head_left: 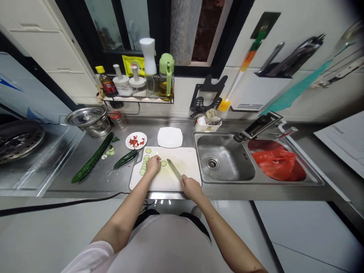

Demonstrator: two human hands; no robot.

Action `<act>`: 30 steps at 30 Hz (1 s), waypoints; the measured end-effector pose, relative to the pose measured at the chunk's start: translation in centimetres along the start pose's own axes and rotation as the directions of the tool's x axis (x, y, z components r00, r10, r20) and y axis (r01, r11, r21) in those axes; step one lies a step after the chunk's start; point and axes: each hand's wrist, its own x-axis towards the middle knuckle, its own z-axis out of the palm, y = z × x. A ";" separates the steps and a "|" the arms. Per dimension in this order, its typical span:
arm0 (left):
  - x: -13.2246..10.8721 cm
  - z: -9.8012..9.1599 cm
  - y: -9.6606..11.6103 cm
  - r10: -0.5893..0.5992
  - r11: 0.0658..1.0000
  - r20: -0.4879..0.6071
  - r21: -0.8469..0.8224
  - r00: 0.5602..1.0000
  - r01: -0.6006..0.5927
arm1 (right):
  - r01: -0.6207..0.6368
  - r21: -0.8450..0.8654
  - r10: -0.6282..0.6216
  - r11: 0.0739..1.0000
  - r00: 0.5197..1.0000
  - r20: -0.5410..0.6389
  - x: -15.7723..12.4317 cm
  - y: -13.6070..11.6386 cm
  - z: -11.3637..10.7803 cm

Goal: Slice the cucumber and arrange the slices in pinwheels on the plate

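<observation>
Steel counter (pixel 93 179) runs across the view, double sink (pixel 236 161) set into it on the right, red plastic bag (pixel 275 165) in the far-right basin. White cutting board (pixel 182 157) lies flat on the counter, just left of the sink, in front of the person. Lidded steel pot (pixel 91 116) sits at back left. Whole long cucumber (pixel 92 159) lies diagonally on the counter, one end near the pot, well apart from the board. Shorter dark-green cucumber piece (pixel 125 158) lies on the counter between it and the board, near the board's left edge. White square plate (pixel 170 137) sits just behind the board; white round dish (pixel 127 143) is left of that, with chopped red bits (pixel 137 141) in it. Right hand (pixel 191 187) is closed round the handle of the knife (pixel 174 169); blade is over the board, tip pointing away and to the left. Left hand (pixel 153 165) is at the board's left half, fingers bunched narrow, next to a row of cucumber slices (pixel 144 165); can't tell if it grips anything. One loose slice (pixel 163 163) lies between that hand and the blade.
</observation>
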 end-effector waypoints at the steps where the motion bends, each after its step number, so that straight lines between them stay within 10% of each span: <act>1: 0.0 0.0 0.0 -0.002 1.000 -0.001 0.003 1.000 0.002 | 0.008 -0.004 -0.008 1.000 1.000 0.004 -0.2 -0.1 0.0; 30: 0.4 -0.3 0.1 -0.007 1.000 0.046 0.021 0.999 0.006 | 0.113 -0.093 -0.100 0.989 0.985 0.139 1.0 -0.4 -1.0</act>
